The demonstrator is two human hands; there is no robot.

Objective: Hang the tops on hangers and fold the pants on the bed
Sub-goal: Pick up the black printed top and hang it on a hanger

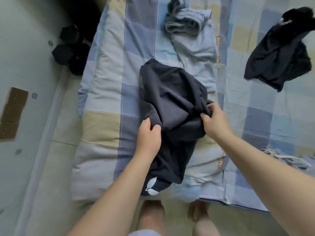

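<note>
A dark navy garment (pixel 172 103) with a white mark near its lower hem lies bunched in the middle of the bed (pixel 105 68). My left hand (pixel 149 135) grips a fold on its left edge. My right hand (pixel 214 120) pinches the cloth on its right side. Under and beyond it lie light blue pants (pixel 196 48) with orange lettering down the side, their waistband rumpled at the far end. Another dark garment (pixel 279 53) lies crumpled at the right. No hanger shows in view.
The bed carries a blue, beige and grey checked cover. Black dumbbells (pixel 71 48) sit on the floor to the left of the bed. A frayed blue cloth (pixel 286 159) lies at the right edge. My bare feet stand at the bed's near edge.
</note>
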